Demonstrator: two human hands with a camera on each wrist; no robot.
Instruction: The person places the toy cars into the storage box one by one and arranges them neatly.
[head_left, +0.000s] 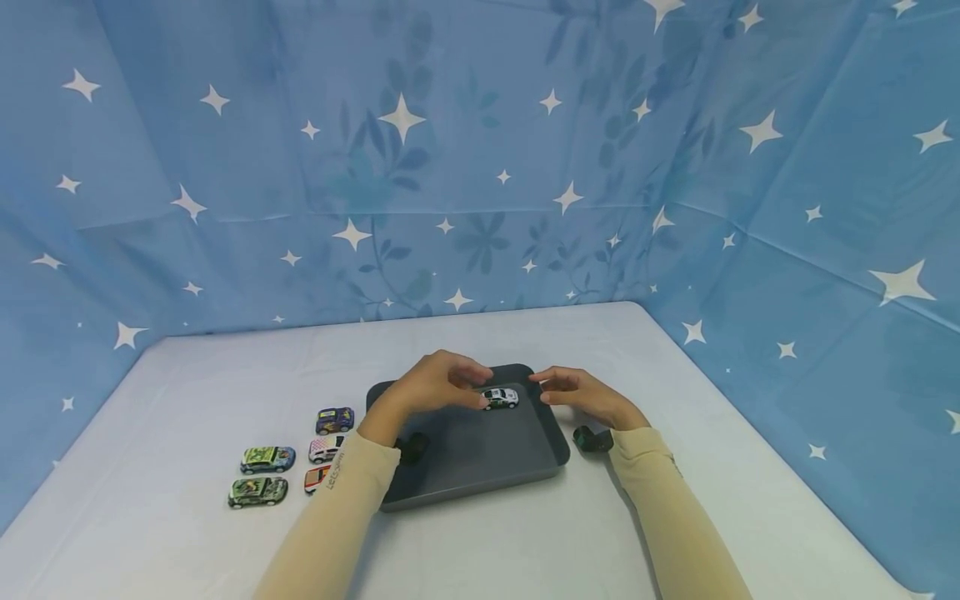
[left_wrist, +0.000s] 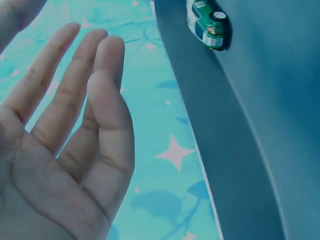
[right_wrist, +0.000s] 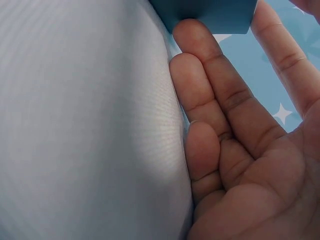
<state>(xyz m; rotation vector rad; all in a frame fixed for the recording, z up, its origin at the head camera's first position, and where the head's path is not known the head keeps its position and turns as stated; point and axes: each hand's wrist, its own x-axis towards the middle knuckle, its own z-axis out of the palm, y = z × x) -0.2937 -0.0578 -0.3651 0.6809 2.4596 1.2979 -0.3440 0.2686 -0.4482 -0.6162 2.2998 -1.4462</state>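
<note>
Toward one o'clock inside the gray tray (head_left: 491,450), the head view shows a toy car (head_left: 501,398) between left hand (head_left: 435,382) and right hand (head_left: 588,395), the left wrist view that hand relaxed, empty, the right wrist view likewise, tray at twelve o'clock.

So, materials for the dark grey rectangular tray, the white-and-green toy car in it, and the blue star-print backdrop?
Dark grey rectangular tray: probably matte plastic, from even colour and rounded corners; coated metal possible.
White-and-green toy car: glossy, bright highlights; painted metal or plastic, can't tell.
Blue star-print backdrop: likely fabric, low sheen, with soft folds and creases.
</note>
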